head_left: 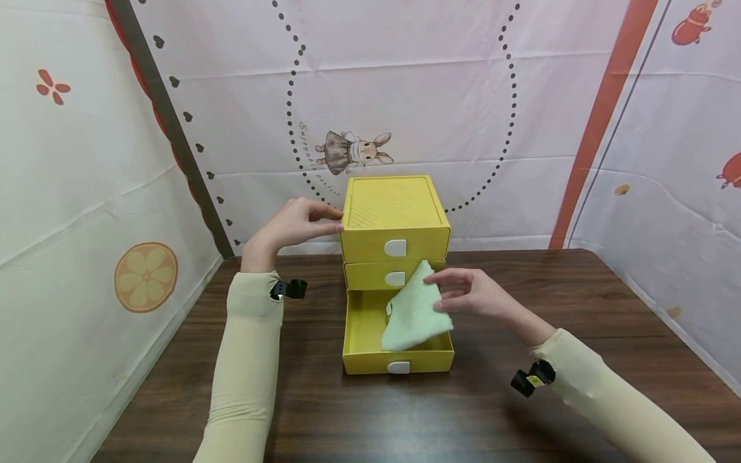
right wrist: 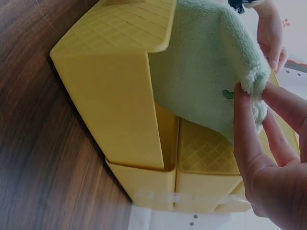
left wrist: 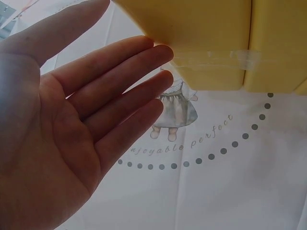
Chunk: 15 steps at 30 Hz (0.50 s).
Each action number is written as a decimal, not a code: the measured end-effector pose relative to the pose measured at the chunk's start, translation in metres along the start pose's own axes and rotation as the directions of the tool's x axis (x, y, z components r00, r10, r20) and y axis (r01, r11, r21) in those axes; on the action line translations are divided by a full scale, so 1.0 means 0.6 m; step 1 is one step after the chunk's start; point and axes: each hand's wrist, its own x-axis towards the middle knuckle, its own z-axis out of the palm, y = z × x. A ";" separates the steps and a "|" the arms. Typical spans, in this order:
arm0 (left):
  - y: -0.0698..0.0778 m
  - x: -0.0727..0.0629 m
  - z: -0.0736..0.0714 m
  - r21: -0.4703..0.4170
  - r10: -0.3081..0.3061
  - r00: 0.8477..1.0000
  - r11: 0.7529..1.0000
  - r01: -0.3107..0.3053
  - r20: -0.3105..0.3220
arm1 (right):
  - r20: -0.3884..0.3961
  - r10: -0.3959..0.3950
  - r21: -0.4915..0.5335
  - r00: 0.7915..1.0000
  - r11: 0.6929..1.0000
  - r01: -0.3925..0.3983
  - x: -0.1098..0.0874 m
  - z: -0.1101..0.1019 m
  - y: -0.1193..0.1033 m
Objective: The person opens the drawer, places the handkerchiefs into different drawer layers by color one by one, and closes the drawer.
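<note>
A yellow three-drawer storage box [head_left: 393,202] stands on the table with its bottom drawer [head_left: 399,361] pulled out. My left hand [head_left: 294,224] is at the box's upper left edge, its fingertips against that side. In the left wrist view its fingers [left wrist: 124,76] are straight beside the yellow wall. With thumb and fingers, my right hand [head_left: 477,297] pinches one edge of a pale green towel [head_left: 413,315]. The towel hangs slanted over the open drawer and overlaps the middle drawer's front [head_left: 361,276]. A small dark green heart [right wrist: 228,94] shows on it in the right wrist view.
Dark wood-grain table [head_left: 312,411] lies under the box. Behind it hangs a white printed cloth [head_left: 440,116] with a rabbit figure, and similar cloth [head_left: 75,212] closes off the left side. White tab handles [head_left: 396,247] mark the drawer fronts.
</note>
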 end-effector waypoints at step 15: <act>0.003 -0.001 -0.001 0.011 0.019 1.000 1.000 -0.018 -0.008 | 0.036 -0.019 -0.067 0.999 0.998 0.022 0.013 0.021 0.014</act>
